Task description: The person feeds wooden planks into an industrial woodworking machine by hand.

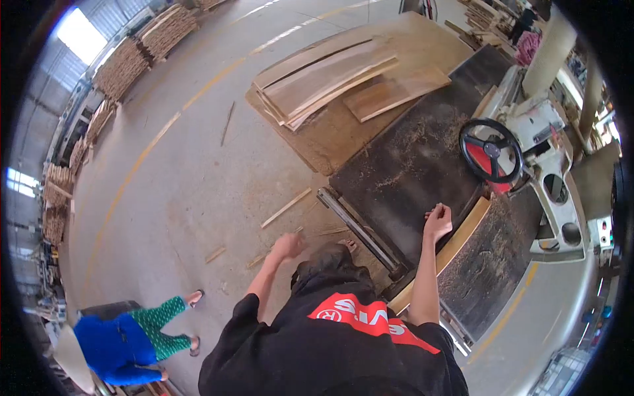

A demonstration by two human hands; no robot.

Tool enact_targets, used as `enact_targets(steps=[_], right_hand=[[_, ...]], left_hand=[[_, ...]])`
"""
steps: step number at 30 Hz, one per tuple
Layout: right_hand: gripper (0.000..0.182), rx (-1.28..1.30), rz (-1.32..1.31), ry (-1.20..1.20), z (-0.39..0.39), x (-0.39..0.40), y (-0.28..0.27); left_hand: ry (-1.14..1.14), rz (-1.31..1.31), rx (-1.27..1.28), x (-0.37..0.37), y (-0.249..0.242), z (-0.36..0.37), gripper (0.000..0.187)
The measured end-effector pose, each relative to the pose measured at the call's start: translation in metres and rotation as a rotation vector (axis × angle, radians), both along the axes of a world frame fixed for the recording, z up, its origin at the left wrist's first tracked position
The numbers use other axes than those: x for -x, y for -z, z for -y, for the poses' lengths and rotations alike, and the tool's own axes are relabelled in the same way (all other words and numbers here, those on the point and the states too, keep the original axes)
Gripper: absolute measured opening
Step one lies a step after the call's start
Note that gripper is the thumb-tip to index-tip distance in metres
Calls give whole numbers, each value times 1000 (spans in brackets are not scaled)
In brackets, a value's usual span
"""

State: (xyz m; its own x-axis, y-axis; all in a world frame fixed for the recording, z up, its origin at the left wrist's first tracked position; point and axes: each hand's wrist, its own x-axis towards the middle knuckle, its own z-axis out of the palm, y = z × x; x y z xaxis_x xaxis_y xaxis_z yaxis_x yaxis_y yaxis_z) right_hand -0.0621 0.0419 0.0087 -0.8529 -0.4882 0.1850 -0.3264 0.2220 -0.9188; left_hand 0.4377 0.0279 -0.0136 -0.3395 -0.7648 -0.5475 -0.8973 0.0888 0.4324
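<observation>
My right hand point(438, 222) hovers over the dark, sawdust-strewn machine table point(409, 168), its fingers curled in and nothing visible between them. Close beside that wrist runs a curved light wooden strip point(464, 239), set on edge along the table; my forearm hides part of it. My left hand point(288, 246) hangs over the floor in front of my body, left of the table's metal rail point(360, 231). It is smeared by motion, and its fingers do not show clearly.
A black handwheel point(491, 150) sits on the machine at the right. Several boards point(330, 79) lie on a brown panel point(422, 39) beyond the table. Wood offcuts point(285, 208) litter the floor. A person in blue point(112, 346) is at lower left; timber stacks point(122, 69) stand farther back.
</observation>
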Motion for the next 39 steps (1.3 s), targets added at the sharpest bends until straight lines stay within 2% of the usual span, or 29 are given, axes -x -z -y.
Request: enact_targets(steps=[3,8,10,12,13,16,19,22,23,26,27,31,32,34,35,38,39], right_hand=[[14,13,11,13,0,-5,-3],[9,46,-1,38,-6,-15,-14],[7,28,-63,19,-8,-15,-17],[7,49,-28,19,-7,-15,-18],[7,62,14,24,-7,-16,-19],[8,34,5,27,-9,-17,-26],[9,37,47,53,-7,-20,-34],[9,29,69,60,-7,-20,-31],[9,43,55,65,-8,-20,-30],[9,31,23,88,-7,-21,-29],[9,17,46,94,-7,-21,-31],[9,40,68,103,-6,-24,-38],[8,41,73,103,-6,-26,-39],[8,37,50,96,-6,-19,-39],[8,28,32,90,-6,-17,-36],[8,2,-138,101,-5,-20,-22],[8,-6,-225,104,-4,-18,-24]], left_hand=[[32,-194,173,25,-50,45,34],[-7,-580,525,104,-84,132,26],[12,-619,500,147,-126,160,26],[218,-539,602,175,-118,212,31],[318,-503,656,190,-112,239,36],[418,-425,732,231,-114,308,56],[391,-307,792,261,-118,371,76],[388,-260,644,288,-121,418,89],[331,-186,494,300,-129,428,110],[330,-79,577,329,-108,459,127],[285,-162,444,335,-108,467,136],[208,-50,429,344,-121,458,133],[205,-98,494,341,-100,463,129],[173,-237,447,332,-116,431,119],[141,-368,481,326,-102,423,110],[-50,-569,469,304,-137,358,85],[-67,-706,319,292,-133,350,79]])
